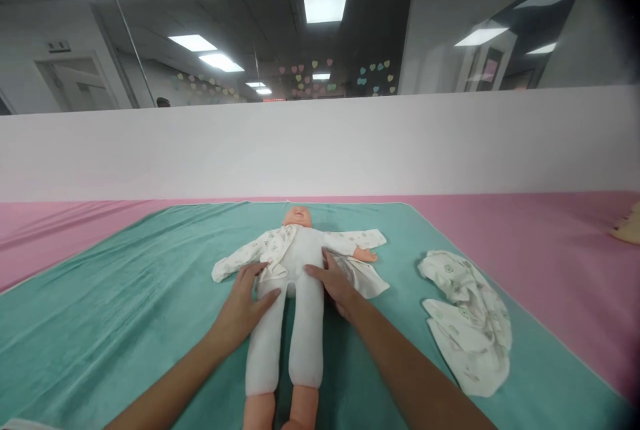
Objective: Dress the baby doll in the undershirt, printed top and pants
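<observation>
Head view: baby doll (306, 343) lies on its back, mid-frame, on a teal towel (105, 357), legs toward the camera, which keeps it flat and reachable from both sides. Printed jacket (280, 247) is on its arms, front hanging open, flaps spread beside the torso. Left hand (243, 307) is open, fingers spread, flat on the doll's hip, gripping nothing. Right hand (336, 282) is open too, fingertips on the belly, heel near the right flap; no grip. Together they appear to steady the body. Bundled printed cloth (467, 320) sits right of the doll on the towel, within reach. Pink sheet (550, 237) lies under the towel.
</observation>
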### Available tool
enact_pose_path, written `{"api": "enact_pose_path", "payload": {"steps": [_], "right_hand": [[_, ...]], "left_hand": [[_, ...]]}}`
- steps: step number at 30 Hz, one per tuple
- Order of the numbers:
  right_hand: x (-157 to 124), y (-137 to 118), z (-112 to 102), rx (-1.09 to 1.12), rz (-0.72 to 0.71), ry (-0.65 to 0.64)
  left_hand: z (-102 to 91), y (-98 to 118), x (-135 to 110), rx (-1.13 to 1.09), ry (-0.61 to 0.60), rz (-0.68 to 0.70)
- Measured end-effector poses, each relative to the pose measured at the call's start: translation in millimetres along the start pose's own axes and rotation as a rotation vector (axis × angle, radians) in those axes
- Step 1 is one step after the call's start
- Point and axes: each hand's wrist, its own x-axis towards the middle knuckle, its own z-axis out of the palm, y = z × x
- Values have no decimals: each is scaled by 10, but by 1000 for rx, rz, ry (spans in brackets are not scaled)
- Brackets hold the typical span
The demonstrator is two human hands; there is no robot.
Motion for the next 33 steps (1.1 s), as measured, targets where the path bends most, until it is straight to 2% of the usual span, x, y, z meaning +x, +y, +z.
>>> {"api": "enact_pose_path", "payload": {"steps": [3, 5, 9, 12, 18, 21, 23, 26, 28, 31, 33], "right_hand": [[6, 15, -5, 24, -8, -19], [11, 27, -12, 20, -5, -18], [26, 59, -28, -7, -3, -1], [31, 73, -36, 11, -12, -18], [47, 82, -33, 8, -28, -14], [61, 95, -29, -10, -31, 10], [62, 98, -30, -36, -44, 21], [48, 73, -21, -69, -90, -3], [33, 34, 5, -109, -150, -39], [1, -30, 72, -192, -334, -114], [-28, -60, 111, -225, -399, -205]], "left_hand": [[61, 15, 82, -45, 74, -134], [83, 42, 148, -37, 101, -166], [8, 86, 178, 35, 82, -7], [-145, 121, 68, 54, -42, 100], [-413, 151, -202, -11, -351, 160], [-470, 196, -182, -72, -421, 171], [-468, 288, -103, -92, -400, 160], [-347, 533, 98, 4, -309, 142], [-154, 732, 284, 131, -252, 180], [280, 983, 625, 331, -179, 417], [593, 1082, 861, 473, -253, 543]]}}
